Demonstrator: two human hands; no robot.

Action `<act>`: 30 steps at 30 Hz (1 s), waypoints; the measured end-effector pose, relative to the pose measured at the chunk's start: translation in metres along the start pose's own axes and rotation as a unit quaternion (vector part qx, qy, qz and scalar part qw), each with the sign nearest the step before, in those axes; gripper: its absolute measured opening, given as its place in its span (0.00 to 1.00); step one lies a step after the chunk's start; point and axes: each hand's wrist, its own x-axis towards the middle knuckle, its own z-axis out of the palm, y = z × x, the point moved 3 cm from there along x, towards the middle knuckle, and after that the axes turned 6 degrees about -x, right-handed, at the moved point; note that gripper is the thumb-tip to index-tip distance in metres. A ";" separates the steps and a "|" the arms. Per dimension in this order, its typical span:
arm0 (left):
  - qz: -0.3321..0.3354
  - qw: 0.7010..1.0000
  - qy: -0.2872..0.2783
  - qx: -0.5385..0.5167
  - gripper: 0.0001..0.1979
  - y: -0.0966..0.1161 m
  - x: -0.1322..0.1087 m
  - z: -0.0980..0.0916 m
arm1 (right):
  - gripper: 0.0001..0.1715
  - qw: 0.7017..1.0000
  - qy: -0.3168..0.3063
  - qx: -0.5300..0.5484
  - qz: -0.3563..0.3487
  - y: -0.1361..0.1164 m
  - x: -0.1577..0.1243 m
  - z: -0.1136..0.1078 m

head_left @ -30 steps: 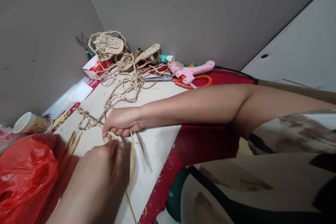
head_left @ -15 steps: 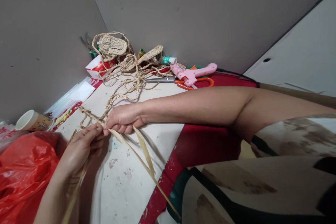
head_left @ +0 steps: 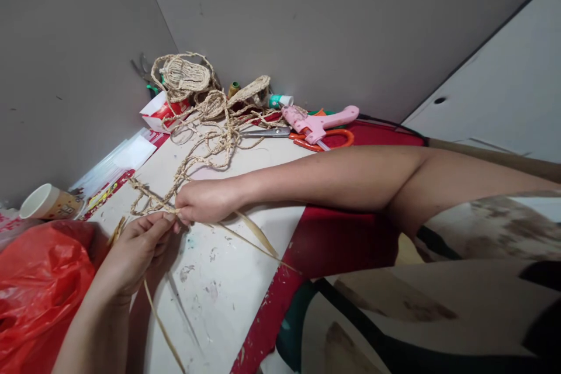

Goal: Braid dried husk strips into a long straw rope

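My left hand (head_left: 142, 242) pinches the working end of a braided straw rope (head_left: 151, 198) between thumb and forefinger. Right against it, my right hand (head_left: 208, 201) is closed on the same end, knuckles up. Loose flat straw strands (head_left: 258, 234) trail from under the right hand toward the table's front edge. Another strand (head_left: 162, 318) hangs down below my left wrist. The braided part runs back from my fingers toward the pile of rope behind. The exact crossing of the strands is hidden by my fingers.
Coiled braided rope (head_left: 188, 75) is heaped at the back beside a red-and-white box (head_left: 164, 112). Orange-handled scissors (head_left: 267, 132) and a pink glue gun (head_left: 318, 124) lie behind my right forearm. A paper cup (head_left: 50, 203) and red plastic bag (head_left: 44, 274) are at left.
My right hand has rolled over, its curled fingers now turned down. The strands trailing from it lie further right, and the strand by my left wrist has swung right.
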 end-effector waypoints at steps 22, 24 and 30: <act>0.029 0.993 0.072 -0.085 0.21 -0.001 0.000 0.017 | 0.14 0.989 -0.028 -0.144 -0.002 -0.028 -0.026 0.006; 0.024 0.995 0.062 -0.080 0.19 0.000 0.000 0.015 | 0.13 0.986 -0.068 -0.148 -0.031 -0.033 -0.030 0.006; 0.028 0.993 0.083 -0.077 0.15 0.009 -0.007 0.002 | 0.22 0.994 0.023 -0.071 -0.078 -0.035 -0.030 -0.033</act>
